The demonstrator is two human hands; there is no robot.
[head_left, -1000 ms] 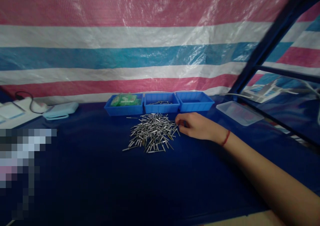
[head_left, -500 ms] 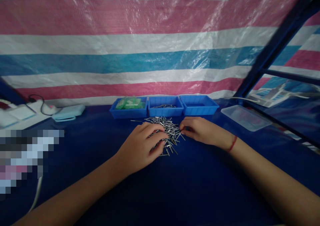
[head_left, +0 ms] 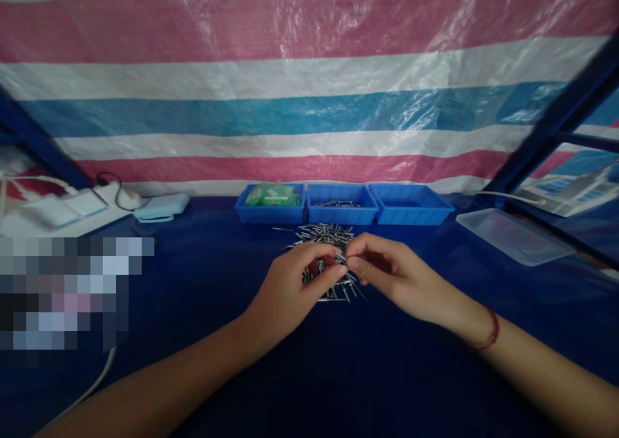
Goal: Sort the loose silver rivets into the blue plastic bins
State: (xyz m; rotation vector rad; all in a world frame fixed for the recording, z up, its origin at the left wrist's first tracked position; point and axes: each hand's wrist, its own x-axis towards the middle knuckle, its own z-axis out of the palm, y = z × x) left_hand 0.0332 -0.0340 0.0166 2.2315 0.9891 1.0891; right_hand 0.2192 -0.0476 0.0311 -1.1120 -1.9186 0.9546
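Over a pile of silver blind rivets (head_left: 326, 233), my two hands meet at the fingertips. A single rivet (head_left: 340, 257) shows between them, small and partly covered by fingers. My right hand (head_left: 387, 267) pinches it between thumb and index finger. On the other side, the thumb and index finger of my left hand (head_left: 294, 280) close on its other end. Part of the pile lies hidden under my left hand.
Behind the pile stand a blue bin with green packets (head_left: 271, 213), a middle bin (head_left: 342, 216) with some rivets and a right bin (head_left: 410, 213). A clear plastic lid (head_left: 515, 237) lies right. Left are a power strip (head_left: 62, 215) and a light-blue case (head_left: 162, 207).
My right hand has moved from the pile's right edge toward my left hand. My left fingers have drawn together at the rivet. The camera view has shifted slightly.
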